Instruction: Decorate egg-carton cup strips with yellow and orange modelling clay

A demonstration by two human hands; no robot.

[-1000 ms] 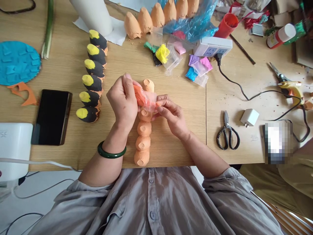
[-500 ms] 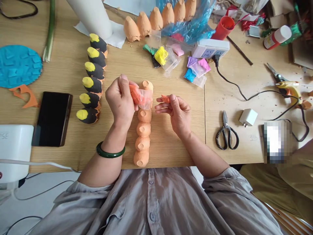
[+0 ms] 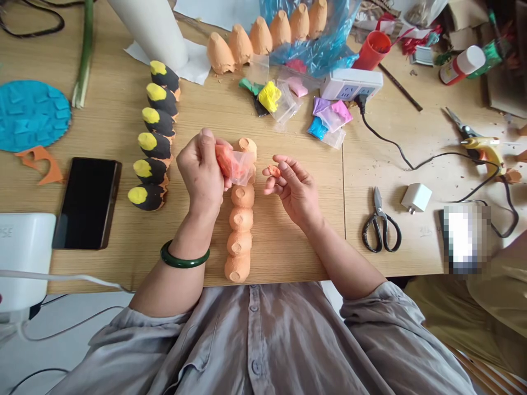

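Observation:
My left hand [image 3: 202, 171] is closed around a clear plastic bag of orange-red modelling clay [image 3: 227, 163], its loose end pointing right. In my right hand [image 3: 297, 189], a small piece of the same clay [image 3: 273, 170] is held at the fingertips, apart from the bag. Beneath and between my hands lies an orange egg-carton strip [image 3: 241, 219], cups bottom up, running toward the table's front edge; the bag and my left hand hide part of its upper end. To the left is a similar strip painted black with yellow tips [image 3: 150, 141].
Several bagged clay colours [image 3: 269, 97] lie ahead, near a white power strip [image 3: 349, 85] and another orange carton strip [image 3: 260, 35]. Scissors [image 3: 381, 222], a white plug [image 3: 416, 197] and a glue gun [image 3: 483, 147] are on the right. A phone [image 3: 87, 203] lies left. Another person's arm shows at far right.
My right hand has turned slightly, its fingers shifting around the clay piece, which sits a little lower and further left. My left hand still grips the bag in nearly the same place.

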